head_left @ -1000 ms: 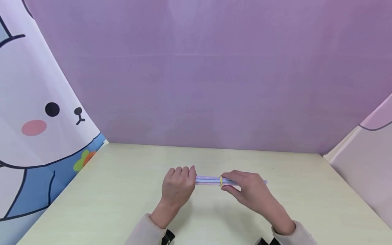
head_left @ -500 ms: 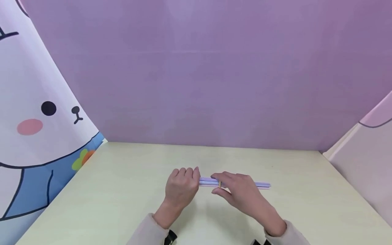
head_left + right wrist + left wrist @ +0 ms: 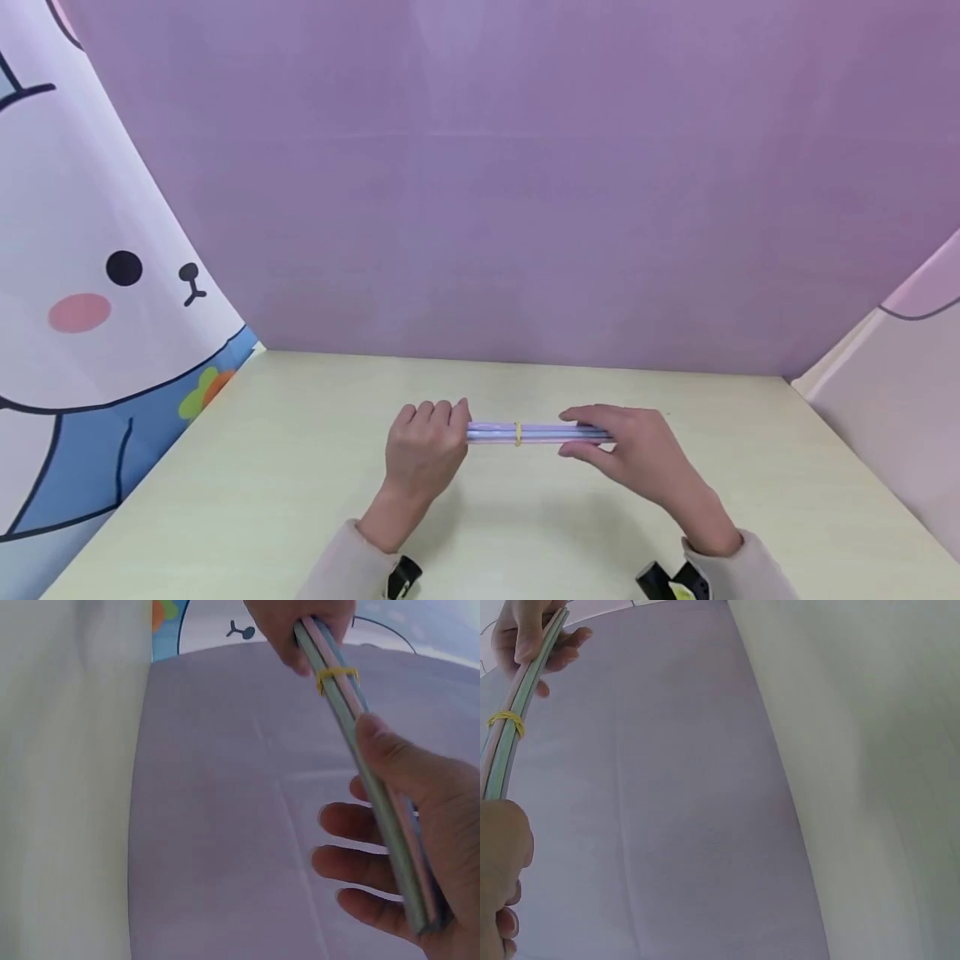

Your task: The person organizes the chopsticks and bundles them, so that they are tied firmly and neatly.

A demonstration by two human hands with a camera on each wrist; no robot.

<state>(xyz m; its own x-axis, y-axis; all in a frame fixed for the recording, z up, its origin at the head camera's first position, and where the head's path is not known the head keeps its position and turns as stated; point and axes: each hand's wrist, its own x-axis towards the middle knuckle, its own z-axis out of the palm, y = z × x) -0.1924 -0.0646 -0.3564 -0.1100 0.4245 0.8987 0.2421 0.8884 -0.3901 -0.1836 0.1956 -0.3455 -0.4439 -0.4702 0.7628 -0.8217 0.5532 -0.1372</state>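
Note:
A bundle of several slim pastel sticks (image 3: 543, 433), pink, blue and green, is held level above the table. A yellow rubber band (image 3: 518, 433) circles it left of its middle. My left hand (image 3: 427, 446) grips the bundle's left end in a fist, hiding that end. Around the right part, my right hand (image 3: 633, 450) makes a loose C, thumb on the near side and fingers on the far side. In the right wrist view the thumb (image 3: 390, 750) lies against the sticks, while the spread fingers (image 3: 352, 866) extend behind them.
The pale wooden table (image 3: 300, 450) lies below both hands. Behind it hangs a purple cloth (image 3: 480, 208); a printed cartoon cloth (image 3: 90, 375) borders the left side and a pale cloth (image 3: 900, 400) the right. Black wrist gear (image 3: 405, 577) shows at the sleeves.
My right hand has gone from the rubber band, which it covered half a second ago, rightward along the bundle. The band, now uncovered, sits slightly closer to my left hand, which keeps its grip.

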